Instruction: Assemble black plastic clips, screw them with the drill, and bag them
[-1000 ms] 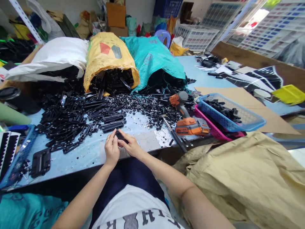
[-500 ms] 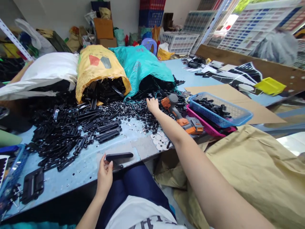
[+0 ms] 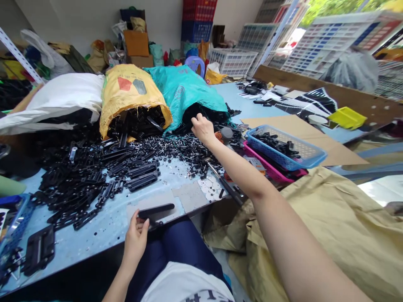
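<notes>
Two hands apart, left hand (image 3: 134,237) grip pinching black bar (image 3: 156,208) at table edge (image 3: 94,247), right hand (image 3: 203,129) grip half-curled, empty, over small black parts (image 3: 182,149).

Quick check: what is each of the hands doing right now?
Left hand: fingers closed on black plastic bar at table edge.
Right hand: at teal sack mouth; grip cannot be told.

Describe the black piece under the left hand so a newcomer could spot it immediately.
Start at the near edge of the blue table, where the left hand rests. At its fingers lies a long black bar on a grey patch, alone, apart from the heaped black parts farther back.
</notes>
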The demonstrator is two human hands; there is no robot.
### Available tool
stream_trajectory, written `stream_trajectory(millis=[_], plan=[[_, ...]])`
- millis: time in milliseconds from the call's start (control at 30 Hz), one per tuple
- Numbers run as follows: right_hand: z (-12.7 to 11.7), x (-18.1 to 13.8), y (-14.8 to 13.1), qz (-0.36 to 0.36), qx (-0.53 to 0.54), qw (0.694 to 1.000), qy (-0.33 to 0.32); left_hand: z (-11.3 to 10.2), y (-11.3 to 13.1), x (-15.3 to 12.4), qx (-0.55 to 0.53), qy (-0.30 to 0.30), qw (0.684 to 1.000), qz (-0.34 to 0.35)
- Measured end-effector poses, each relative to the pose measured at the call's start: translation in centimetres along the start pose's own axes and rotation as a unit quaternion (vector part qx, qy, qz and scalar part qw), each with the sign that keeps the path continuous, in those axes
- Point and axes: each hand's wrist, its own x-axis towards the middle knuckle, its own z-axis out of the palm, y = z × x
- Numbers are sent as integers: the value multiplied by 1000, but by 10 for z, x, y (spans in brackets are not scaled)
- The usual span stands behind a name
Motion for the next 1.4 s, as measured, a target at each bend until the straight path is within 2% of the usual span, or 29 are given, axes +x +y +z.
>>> stream_trajectory(millis=[67, 133, 167, 233, 333, 400, 433, 500, 600, 700, 767, 900, 1000, 1067, 1133, 1267, 1400], plan=[[-20, -22, -19, -47, 112, 992, 47, -5, 9, 2, 65, 32, 997, 40], [-34, -55, -43, -74, 250, 961, 88, -11, 24, 6, 72, 79, 991, 76], [-37, -74, -57, -77, 318, 940, 101, -13, 34, 9, 37, 90, 992, 78], [-40, -115, -85, -69, 435, 892, 103, -18, 54, 15, -101, 61, 992, 46], [-34, -170, -119, -46, 551, 831, 58, -25, 80, 22, -323, -22, 946, -31], [-29, -196, -129, -38, 579, 814, 25, -29, 89, 23, -383, -40, 920, -67], [-27, -204, -130, -46, 576, 816, 4, -30, 91, 23, -387, -34, 918, -76], [-27, -213, -128, -93, 533, 840, -52, -28, 91, 19, -367, -10, 927, -74], [-31, -216, -123, -162, 439, 868, -166, -15, 87, 9, -305, -1, 952, -29], [-35, -216, -122, -171, 426, 837, -298, 1, 84, 2, -197, -49, 978, 47], [-33, -218, -118, -161, 409, 830, -342, 6, 80, 6, -125, -82, 982, 115], [-21, -222, -93, -124, 303, 888, -323, -1, 57, 36, 63, -89, 968, 228], [-12, -226, -73, -121, 266, 906, -307, -1, 35, 61, 247, -149, 912, 292], [-8, -228, -66, -136, 257, 908, -301, 3, 27, 69, 318, -201, 866, 329], [-6, -230, -66, -163, 246, 907, -301, 5, 24, 68, 367, -207, 839, 344], [2, -234, -72, -208, 210, 906, -302, -1, 29, 61, 424, -158, 832, 321], [17, -230, -82, -271, 187, 894, -304, -2, 36, 60, 425, -169, 835, 306]])
